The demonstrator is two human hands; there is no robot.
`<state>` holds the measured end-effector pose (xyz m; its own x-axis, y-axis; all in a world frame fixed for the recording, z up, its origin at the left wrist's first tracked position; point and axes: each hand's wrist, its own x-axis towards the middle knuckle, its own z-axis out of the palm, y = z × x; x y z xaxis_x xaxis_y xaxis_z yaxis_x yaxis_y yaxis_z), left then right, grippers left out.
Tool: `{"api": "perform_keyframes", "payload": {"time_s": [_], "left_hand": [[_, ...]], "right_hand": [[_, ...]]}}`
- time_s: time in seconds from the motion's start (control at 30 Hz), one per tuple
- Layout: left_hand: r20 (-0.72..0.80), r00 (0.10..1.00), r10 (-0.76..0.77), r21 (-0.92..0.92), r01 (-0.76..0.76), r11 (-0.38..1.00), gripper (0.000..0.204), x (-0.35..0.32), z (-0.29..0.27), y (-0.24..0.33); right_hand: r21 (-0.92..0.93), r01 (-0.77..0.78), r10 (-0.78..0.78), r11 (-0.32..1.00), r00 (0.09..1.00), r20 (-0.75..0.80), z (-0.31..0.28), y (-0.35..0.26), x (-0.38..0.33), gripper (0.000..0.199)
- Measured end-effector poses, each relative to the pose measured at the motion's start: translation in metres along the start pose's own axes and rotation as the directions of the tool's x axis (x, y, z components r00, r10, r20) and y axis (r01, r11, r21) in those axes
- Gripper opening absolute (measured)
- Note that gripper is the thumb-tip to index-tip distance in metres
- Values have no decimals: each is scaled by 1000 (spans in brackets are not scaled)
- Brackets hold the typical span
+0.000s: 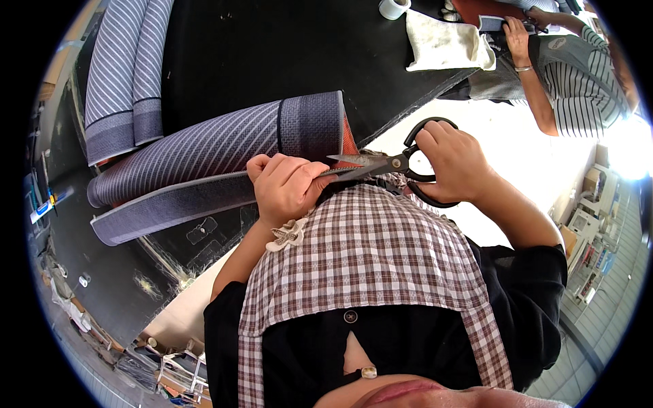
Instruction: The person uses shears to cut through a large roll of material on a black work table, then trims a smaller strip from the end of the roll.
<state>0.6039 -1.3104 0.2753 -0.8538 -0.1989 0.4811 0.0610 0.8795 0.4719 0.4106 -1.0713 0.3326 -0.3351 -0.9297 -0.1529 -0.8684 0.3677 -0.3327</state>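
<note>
A blue-grey striped mat [218,139] with an orange-red underside lies partly rolled on the black table in front of me. Its near edge strip [170,207] runs toward my body. My left hand [289,187] is closed on that edge, thumb and fingers pinching it. My right hand [456,160] grips black-handled scissors [391,165], fingers and thumb through the loops. The scissor blades are parted and point left, around the mat's edge just right of my left fingers. How far the edge is cut, I cannot tell.
Two more rolled striped mats [126,81] lie at the far left of the black table [258,47]. A white cloth [442,44] and a roll of white tape [394,8] sit at the far right. Beyond, a person in a striped shirt [578,85] works at the table. A blue-handled cutter [44,207] lies left.
</note>
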Motion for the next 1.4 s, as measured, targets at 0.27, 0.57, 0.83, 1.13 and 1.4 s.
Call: {"api": "perform_keyframes", "payload": {"time_s": [0.27, 0.57, 0.83, 1.13, 1.4], "left_hand": [[-8, 1000, 30, 37, -30, 999, 22, 13, 0, 6], [-19, 1000, -13, -7, 13, 1000, 21, 16, 9, 13], [39, 999, -27, 2, 27, 1000, 26, 17, 7, 14], [-4, 999, -50, -47, 50, 998, 25, 13, 8, 12], [5, 999, -38, -61, 38, 997, 27, 13, 5, 6]], "right_hand": [[-12, 33, -33, 999, 999, -41, -4, 9, 5, 67], [30, -2, 0, 1000, 999, 52, -6, 23, 6, 67], [39, -16, 12, 999, 995, 97, -4, 30, 3, 59], [76, 12, -19, 997, 995, 98, -11, 27, 3, 55], [28, 10, -12, 1000, 996, 90, -17, 17, 14, 61]]}}
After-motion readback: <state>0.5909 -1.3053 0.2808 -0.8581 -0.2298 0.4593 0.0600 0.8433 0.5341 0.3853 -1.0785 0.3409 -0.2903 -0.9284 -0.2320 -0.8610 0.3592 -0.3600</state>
